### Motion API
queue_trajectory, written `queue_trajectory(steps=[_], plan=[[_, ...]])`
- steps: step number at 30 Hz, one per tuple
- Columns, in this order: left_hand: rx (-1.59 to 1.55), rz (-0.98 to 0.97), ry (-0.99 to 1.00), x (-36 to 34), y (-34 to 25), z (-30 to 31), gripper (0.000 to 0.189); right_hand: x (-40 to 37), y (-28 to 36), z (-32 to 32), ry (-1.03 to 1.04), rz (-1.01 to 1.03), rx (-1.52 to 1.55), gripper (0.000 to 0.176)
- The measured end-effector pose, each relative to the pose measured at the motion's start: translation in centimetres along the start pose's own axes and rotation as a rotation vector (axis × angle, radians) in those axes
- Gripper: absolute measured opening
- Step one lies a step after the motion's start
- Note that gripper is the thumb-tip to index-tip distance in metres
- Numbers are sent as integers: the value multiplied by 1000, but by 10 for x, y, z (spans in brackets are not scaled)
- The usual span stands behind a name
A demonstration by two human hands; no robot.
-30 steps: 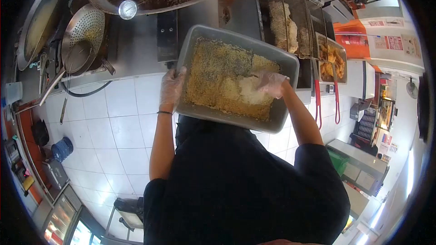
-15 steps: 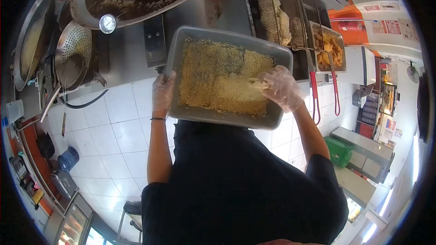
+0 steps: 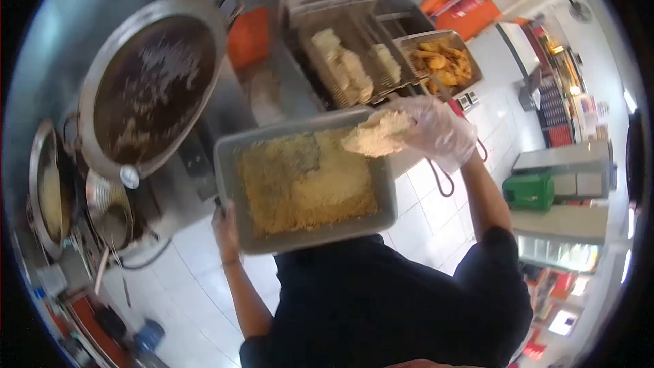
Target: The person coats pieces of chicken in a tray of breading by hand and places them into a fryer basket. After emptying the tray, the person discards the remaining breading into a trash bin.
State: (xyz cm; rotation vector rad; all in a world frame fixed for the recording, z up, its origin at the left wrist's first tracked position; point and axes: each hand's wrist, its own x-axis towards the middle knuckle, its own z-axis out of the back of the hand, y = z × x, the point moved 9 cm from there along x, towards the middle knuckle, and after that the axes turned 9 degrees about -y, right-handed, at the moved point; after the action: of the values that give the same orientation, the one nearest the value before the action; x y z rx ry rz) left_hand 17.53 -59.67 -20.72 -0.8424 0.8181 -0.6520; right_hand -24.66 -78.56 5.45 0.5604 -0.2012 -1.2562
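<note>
Grey tray: left hand grips its left edge; gloved right hand holds breaded piece above its far-right corner.

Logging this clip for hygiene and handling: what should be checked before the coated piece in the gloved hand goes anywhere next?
1. Grip on the breaded piece: the right hand cups it from the side. Ok.
2. Piece clear of the crumbs: it hangs above the far right corner of the tray. Ok.
3. Tray support: the left hand grips its near left corner; whether anything else props the tray: cannot tell.
4. Glove on the right hand: a clear glove covers it. Ok.
5. Room in the fryer basket: several pieces already lie in it; free space: cannot tell.
6. Even coating: picture too blurred. Cannot tell.
</note>
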Motion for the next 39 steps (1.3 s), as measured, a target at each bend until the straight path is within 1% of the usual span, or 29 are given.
queue_trajectory(steps=[2,3,5,7,9,11,13,14,15,17,18,20,21,24,25,26,28,29,31,32,35,36,37,38,39], plan=[[-59,-7,-103,2,6,-2,50,9,-13,50,-74,4,-10,45],[-33,-8,-88,4,13,-4,50,15,-17,75,-151,-12,-50,45],[21,-2,-67,14,30,-1,50,35,-35,108,-203,23,-60,46],[8,76,-86,17,48,-2,51,59,-62,132,-236,91,-27,46],[3,117,-121,16,47,-3,50,87,-99,143,-256,191,41,45],[4,123,-177,6,32,-5,50,134,-142,128,-258,416,-342,44],[-15,115,-73,12,49,-5,56,155,-159,118,-217,412,-470,42],[-26,111,-23,16,53,-7,59,164,-160,115,-179,304,-401,41],[22,96,-77,18,49,-4,54,173,-166,113,-138,199,-330,40],[116,73,-193,13,44,-1,44,193,-177,108,-134,178,-325,40],[90,90,-181,10,38,-5,43,205,-186,102,-128,170,-322,41],[33,124,-158,6,28,-8,43,241,-208,89,-142,202,-335,41],[59,116,-149,7,28,-8,42,254,-213,87,-152,217,-345,41],[91,91,-138,10,32,-4,39,280,-213,95,-329,355,-253,33],[70,83,-143,10,33,-5,37,295,-216,84,-368,468,-412,33],[46,76,-146,11,34,-6,36,294,-197,80,-404,580,-576,32],[98,82,-167,15,40,-3,35,299,-207,85,-301,317,-457,32],[126,84,-176,16,42,0,35,297,-204,87,-340,340,-472,30],[163,43,-194,12,31,-1,36,287,-223,86,-414,377,-503,33],[185,24,-193,10,23,-3,37,293,-238,87,-497,407,-535,42],[204,60,-165,1,7,-8,39,279,-231,112,-563,354,-594,54],[186,48,-145,5,12,-8,39,267,-220,124,-632,402,-610,64],[167,38,-126,12,22,-7,40,261,-215,135,-626,281,-615,60],[148,35,-111,12,27,-6,40,242,-192,147,-726,455,-523,57],[86,-22,-101,12,29,-6,44,222,-169,156,-813,631,-414,54]])
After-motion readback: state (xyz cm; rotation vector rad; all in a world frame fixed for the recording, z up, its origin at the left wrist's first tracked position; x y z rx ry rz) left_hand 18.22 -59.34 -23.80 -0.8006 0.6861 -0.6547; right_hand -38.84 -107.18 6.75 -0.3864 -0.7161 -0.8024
